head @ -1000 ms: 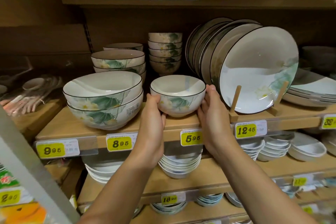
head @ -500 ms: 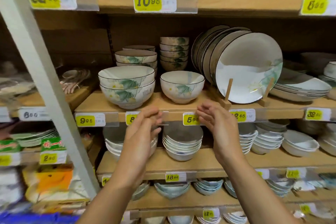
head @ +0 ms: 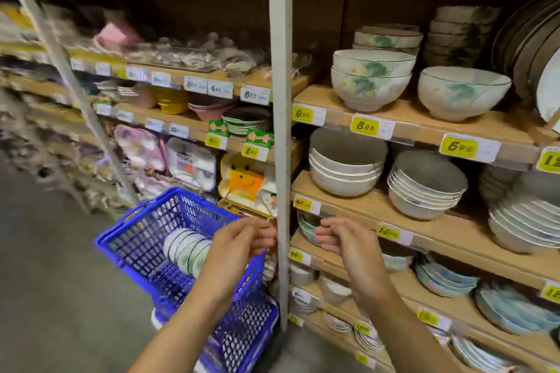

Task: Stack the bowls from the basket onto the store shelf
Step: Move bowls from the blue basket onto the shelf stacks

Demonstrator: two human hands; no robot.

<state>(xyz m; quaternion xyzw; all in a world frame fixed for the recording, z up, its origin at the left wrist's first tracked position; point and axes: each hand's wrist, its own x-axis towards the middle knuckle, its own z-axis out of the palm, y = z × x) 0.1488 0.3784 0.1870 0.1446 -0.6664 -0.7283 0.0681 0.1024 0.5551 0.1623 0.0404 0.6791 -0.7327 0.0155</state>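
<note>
A blue plastic basket (head: pixel 142 239) stands on the floor at lower left, with a row of white floral bowls (head: pixel 186 250) lying on their sides inside it. On the wooden shelf (head: pixel 403 121) at upper right sits a single white bowl with green leaves (head: pixel 462 92), right of a two-bowl stack (head: pixel 369 79). My left hand (head: pixel 239 244) hangs over the basket's right side, fingers loosely curled, holding nothing. My right hand (head: pixel 342 242) is beside it, in front of a lower shelf, also loosely curled around nothing.
A grey upright post (head: pixel 280 130) divides the shelving between my hands. Lower shelves carry stacks of white bowls (head: pixel 345 166) and plates (head: pixel 527 221). Leaning plates (head: pixel 533 48) stand at far right. The grey floor (head: pixel 45 281) lies left of the basket.
My hands let go of the single bowl on the shelf and dropped down. The view swung left and down, bringing the blue basket into sight below my left hand.
</note>
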